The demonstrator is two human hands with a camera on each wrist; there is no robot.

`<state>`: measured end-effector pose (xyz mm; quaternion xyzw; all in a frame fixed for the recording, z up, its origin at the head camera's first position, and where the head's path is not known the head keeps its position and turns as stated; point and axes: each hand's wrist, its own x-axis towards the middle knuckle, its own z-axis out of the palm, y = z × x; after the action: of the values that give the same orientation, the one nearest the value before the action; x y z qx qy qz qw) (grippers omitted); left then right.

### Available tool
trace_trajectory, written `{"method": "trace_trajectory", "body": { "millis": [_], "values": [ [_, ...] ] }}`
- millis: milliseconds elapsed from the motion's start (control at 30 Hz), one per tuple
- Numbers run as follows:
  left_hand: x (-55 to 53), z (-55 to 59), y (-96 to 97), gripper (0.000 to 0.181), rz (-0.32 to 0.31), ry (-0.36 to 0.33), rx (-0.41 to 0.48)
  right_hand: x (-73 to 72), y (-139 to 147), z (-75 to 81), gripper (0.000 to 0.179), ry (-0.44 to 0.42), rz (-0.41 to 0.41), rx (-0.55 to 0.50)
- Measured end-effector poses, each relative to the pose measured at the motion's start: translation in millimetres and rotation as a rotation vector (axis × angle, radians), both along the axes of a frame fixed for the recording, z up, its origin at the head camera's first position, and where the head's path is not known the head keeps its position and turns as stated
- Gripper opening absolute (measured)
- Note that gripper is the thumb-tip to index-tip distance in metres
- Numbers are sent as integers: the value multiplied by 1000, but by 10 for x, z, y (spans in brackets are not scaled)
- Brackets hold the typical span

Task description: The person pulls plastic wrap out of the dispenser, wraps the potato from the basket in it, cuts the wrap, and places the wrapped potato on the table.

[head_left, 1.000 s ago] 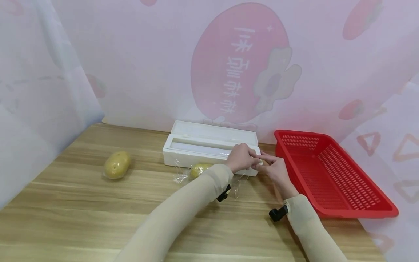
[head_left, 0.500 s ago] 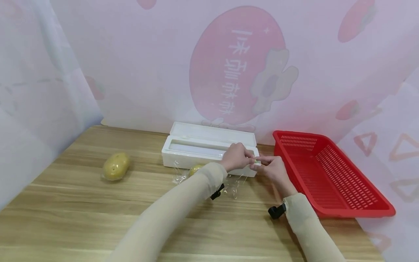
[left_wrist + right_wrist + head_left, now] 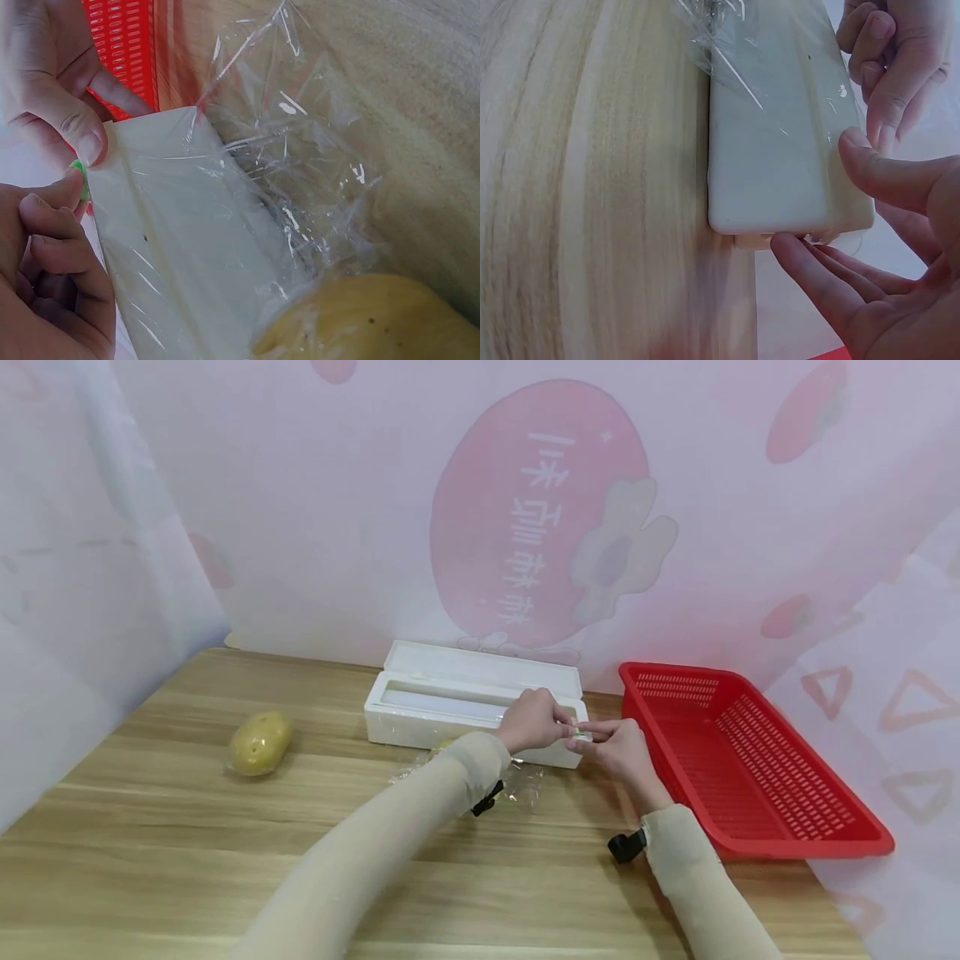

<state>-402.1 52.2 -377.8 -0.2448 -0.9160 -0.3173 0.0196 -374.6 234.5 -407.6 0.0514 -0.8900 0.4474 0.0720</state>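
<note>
A white cling film box (image 3: 420,731) stands at the back of the table with its lid raised and a pale roll inside. At its right front corner, my left hand (image 3: 532,720) pinches a small green slide cutter (image 3: 79,176) with curled fingers. My right hand (image 3: 621,752) grips the box's right end, thumb (image 3: 866,154) on the edge and fingers at the end face. Clear cling film (image 3: 300,135) hangs over the box front. A yellow potato (image 3: 367,315) lies against the film before the box, mostly hidden by my left sleeve in the head view.
Another potato (image 3: 259,743), wrapped in film, lies on the wooden table (image 3: 150,860) at left. To the right of the box stands a red plastic basket (image 3: 810,843). A printed pale pink cloth (image 3: 315,527) hangs behind the table.
My left hand has shifted slightly left along the box, and its sleeve covers more of the nearer potato. The right hand stays at the box's end. The head view has drifted a little.
</note>
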Motion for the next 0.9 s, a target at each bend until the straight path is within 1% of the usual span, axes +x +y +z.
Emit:
{"method": "trace_trajectory", "body": {
  "millis": [133, 267, 400, 467, 567, 667, 800, 900],
  "values": [
    [5, -5, 9, 7, -9, 17, -7, 4, 4, -8, 37, 2, -11, -6],
    [13, -12, -18, 7, -20, 28, -7, 6, -2, -4, 36, -15, -7, -19],
    [-16, -20, -129, 11, -41, 36, -3, 12, 1, 12, 34, -19, -11, -4],
    [-26, -19, -231, 11, -53, 36, -6, 16, -20, 7, 32, -16, -12, -5],
    [-40, -14, -407, 11, -71, 31, -14, 19, -40, -1, 33, -16, -4, -5],
    [-51, 4, -656, 13, -91, 25, -21, 25, -53, 13, 33, -36, -3, 4],
    [-84, 17, -1087, 15, -103, 28, -26, 25, -28, 32, 33, -62, -24, 20],
    [-90, 0, -1473, 14, -102, 61, -23, 29, -43, 44, 33, -64, -23, 31]
  ]
}}
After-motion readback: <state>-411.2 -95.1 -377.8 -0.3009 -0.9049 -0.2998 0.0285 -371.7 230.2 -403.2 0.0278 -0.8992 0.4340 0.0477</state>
